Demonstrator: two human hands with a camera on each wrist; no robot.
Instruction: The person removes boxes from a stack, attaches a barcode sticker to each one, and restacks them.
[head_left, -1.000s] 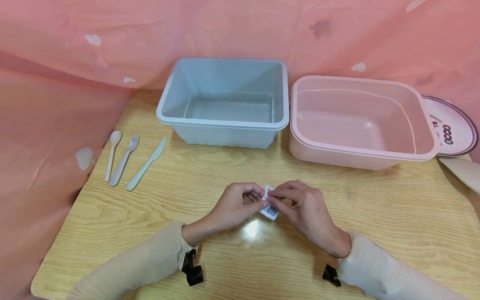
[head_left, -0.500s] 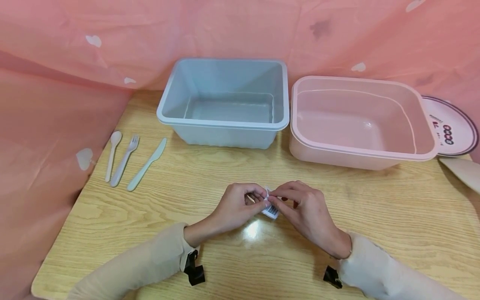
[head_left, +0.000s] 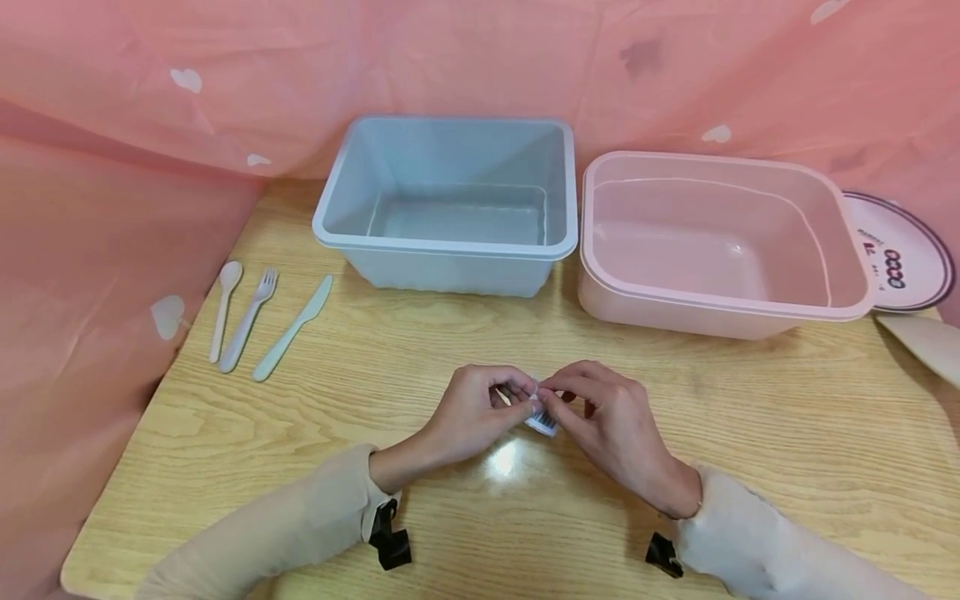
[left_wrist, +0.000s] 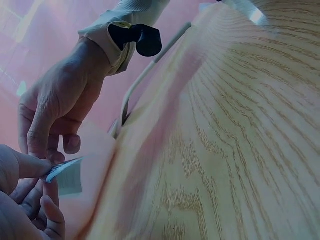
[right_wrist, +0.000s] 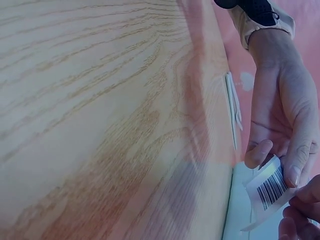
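Hands (head_left: 472, 418) pinch likely label (right_wrist: 270, 192) near tubs (head_left: 446, 271)

Head view: high, forward-down. Wrist views: low, close, inward; both share label (right_wrist: 270, 192).

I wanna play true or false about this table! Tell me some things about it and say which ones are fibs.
1. On the table, the fork lies between the spoon and the knife. True.
2. The table is pink. False: it is wood-coloured.
3. A grey-blue tub stands beside a pink tub. True.
4. The knife is inside the pink tub. False: it lies on the table.
5. The left hand and right hand both hold a barcode label. True.
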